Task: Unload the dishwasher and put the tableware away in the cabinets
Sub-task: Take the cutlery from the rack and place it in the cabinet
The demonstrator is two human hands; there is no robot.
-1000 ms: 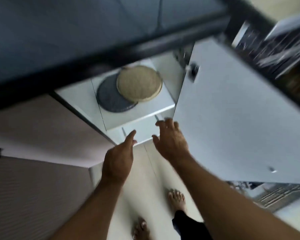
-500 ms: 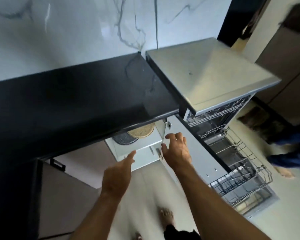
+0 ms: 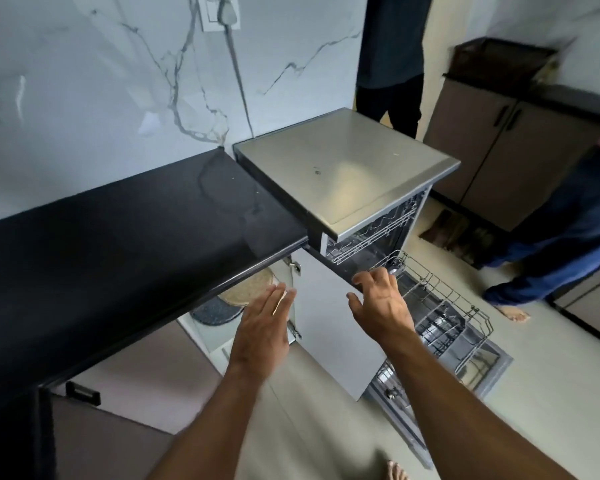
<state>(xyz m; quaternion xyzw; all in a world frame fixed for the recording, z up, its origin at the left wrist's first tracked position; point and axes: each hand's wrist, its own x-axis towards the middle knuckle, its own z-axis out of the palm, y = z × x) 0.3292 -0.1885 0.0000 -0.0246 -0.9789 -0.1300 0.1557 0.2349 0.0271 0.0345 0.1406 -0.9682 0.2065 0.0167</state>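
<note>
black stone counter (image 3: pixel 125 237) runs along the wall, and below its edge a cabinet stands open, its white door (image 3: pixel 329 327) swung out between the two hands; on the shelf inside lie a tan woven mat (image 3: pixel 248 289) and a grey mat (image 3: pixel 212 311), partly hidden by the counter; just to the right the dishwasher (image 3: pixel 343 168) stands open with its lower rack (image 3: pixel 444 317) pulled out over the dropped door; the rack looks nearly bare from here, though blur and wire hide whatever small pieces may remain; no tableware is in either hand.

the step in hand looks like shutting the cabinet or turning back to the rack; to do it well the person should push the door on its outer edge, away from the hinges, keep fingers out of the gap, and mind that the door swings close to the rack.

the left hand (image 3: pixel 262 327) is flat, fingers straight and together, in front of the cabinet opening and holding nothing; whether it touches the door cannot be told; the right hand (image 3: pixel 381 303) is spread with fingers loosely bent, near the top edge of the door, gripping nothing; the hands are apart.
</note>
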